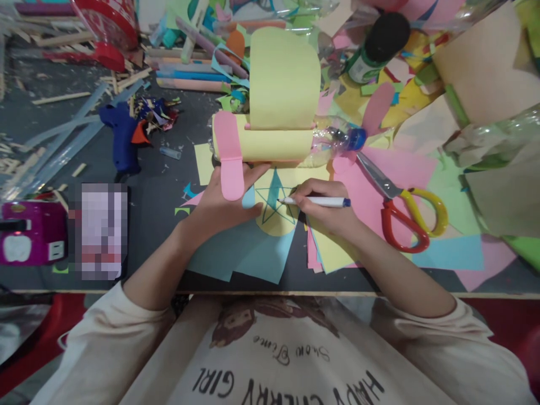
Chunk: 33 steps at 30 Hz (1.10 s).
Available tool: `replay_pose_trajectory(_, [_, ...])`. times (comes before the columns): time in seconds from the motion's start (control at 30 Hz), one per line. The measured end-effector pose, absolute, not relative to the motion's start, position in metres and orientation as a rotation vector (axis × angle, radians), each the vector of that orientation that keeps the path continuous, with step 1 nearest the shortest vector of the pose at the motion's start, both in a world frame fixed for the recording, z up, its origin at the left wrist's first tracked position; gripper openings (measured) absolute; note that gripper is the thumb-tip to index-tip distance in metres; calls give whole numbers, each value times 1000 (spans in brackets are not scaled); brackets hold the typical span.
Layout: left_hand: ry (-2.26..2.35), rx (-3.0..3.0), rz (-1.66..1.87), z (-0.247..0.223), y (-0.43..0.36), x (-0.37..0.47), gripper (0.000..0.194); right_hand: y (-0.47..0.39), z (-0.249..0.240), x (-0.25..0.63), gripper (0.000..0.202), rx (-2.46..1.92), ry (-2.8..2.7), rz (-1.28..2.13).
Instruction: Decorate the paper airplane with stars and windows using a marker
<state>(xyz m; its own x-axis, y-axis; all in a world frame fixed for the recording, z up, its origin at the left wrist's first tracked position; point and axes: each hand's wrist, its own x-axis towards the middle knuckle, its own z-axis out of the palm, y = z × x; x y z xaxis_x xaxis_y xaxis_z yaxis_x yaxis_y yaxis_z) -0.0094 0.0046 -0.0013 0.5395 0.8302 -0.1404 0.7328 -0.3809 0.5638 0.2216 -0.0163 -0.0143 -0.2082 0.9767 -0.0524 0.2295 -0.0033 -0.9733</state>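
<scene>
The right hand (324, 216) is gripping a white marker (331, 201), whose long axis is running left to right with its tip at the star on a yellow circle (275, 218), while the left hand (225, 211), fingers spread, is resting left of it.

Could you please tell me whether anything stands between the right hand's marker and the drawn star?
Nothing visible does: the marker, held in the right hand, has its tip at the drawn star; the paper-wrapped plastic bottle lies beyond, not between.
</scene>
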Motion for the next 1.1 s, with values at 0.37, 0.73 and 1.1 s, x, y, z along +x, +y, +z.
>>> replay_pose_trajectory(0.37, [1284,2200,202,-5,4,-12,73,-15,-17,225,27,-1221,-1480,1353])
replay_pose_trajectory(0.73, [1282,2171,215,-5,5,-12,70,-12,-11,222,17,-1300,-1423,1320])
replay_pose_trajectory(1.1, [1253,2188,246,-5,5,-12,68,-15,-15,218,12,-1306,-1510,1268])
